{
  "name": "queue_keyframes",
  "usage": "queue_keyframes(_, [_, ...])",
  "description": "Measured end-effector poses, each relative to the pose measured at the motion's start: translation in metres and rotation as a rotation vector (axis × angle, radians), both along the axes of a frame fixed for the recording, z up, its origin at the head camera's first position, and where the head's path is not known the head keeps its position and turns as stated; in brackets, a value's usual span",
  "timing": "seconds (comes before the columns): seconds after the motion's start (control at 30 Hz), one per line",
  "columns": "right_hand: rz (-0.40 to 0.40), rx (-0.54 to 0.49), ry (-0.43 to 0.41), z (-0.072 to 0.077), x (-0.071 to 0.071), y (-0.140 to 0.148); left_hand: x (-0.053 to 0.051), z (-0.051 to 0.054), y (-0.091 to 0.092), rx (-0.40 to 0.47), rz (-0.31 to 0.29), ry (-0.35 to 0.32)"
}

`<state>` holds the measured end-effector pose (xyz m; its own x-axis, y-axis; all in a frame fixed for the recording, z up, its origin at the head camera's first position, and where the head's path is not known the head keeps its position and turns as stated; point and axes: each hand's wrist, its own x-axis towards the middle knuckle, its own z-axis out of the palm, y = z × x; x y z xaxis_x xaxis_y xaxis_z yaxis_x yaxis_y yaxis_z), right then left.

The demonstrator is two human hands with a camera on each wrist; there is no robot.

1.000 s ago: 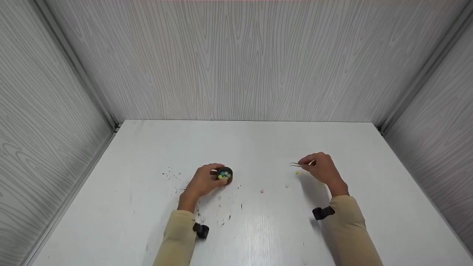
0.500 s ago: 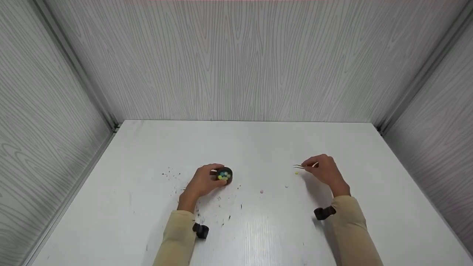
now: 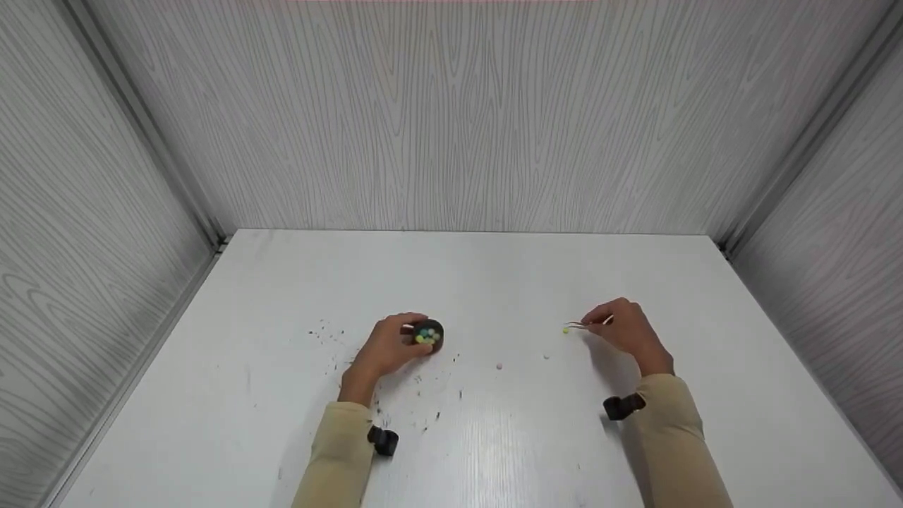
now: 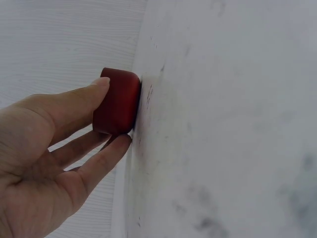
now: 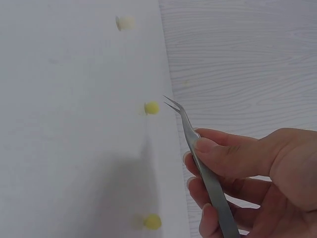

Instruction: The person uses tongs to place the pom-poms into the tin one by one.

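Note:
My left hand (image 3: 388,347) grips a small round cup (image 3: 437,336), which looks dark from the head and red (image 4: 119,101) in the left wrist view. Several coloured balls (image 3: 427,333) lie inside it. Thumb and fingers of the right hand (image 3: 628,331) pinch metal tweezers (image 5: 210,183). Their bent tips stand slightly apart with nothing between them, close beside a yellow ball (image 5: 152,107) on the table. From the head, that area shows one yellow ball (image 3: 566,330) just under the tips.
A pale ball (image 3: 546,357) and a pinkish ball (image 3: 499,366) lie on the white table (image 3: 465,275) between the hands. Another yellow ball (image 5: 152,221) appears low in the right wrist view. Dark specks surround the left hand. Grained panels (image 3: 451,127) enclose the table's back and sides.
The right hand has shifted slightly right and nearer the body, bringing the tweezer tips down close to the yellow ball. My left hand and the cup have stayed in place.

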<state>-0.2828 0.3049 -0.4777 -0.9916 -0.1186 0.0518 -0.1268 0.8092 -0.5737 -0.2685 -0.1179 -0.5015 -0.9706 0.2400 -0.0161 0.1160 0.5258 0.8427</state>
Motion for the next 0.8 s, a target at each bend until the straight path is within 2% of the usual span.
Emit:
queue_keyframes(0.3, [0.012, 0.002, 0.027, -0.0031, -0.0018, 0.0007, -0.0001, 0.0018, 0.0001, -0.005, 0.001, 0.002])
queue_keyframes(0.8, [-0.019, -0.006, 0.007, -0.0036, -0.0004, 0.0014, -0.0003, -0.0005, 0.0002, -0.019, -0.001, 0.016])
